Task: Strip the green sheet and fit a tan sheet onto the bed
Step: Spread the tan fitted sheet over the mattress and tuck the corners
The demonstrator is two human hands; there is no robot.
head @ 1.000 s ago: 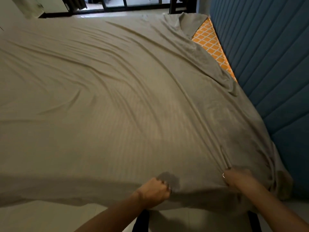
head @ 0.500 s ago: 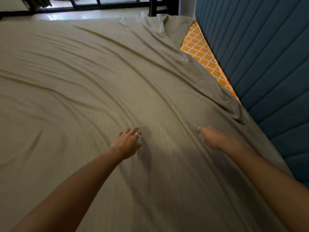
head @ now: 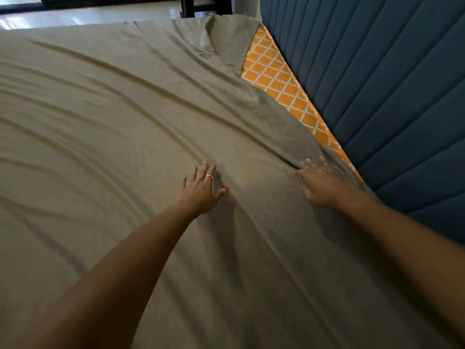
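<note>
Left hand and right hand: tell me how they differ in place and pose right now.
The left hand lies out on the middle of the tan sheet, while the right hand sits at the sheet's edge beside the orange patterned mattress. The left hand's fingers are spread wide, but the right hand's fingers lie closer together. Both are flat on the sheet, palm down, each wearing rings.
</note>
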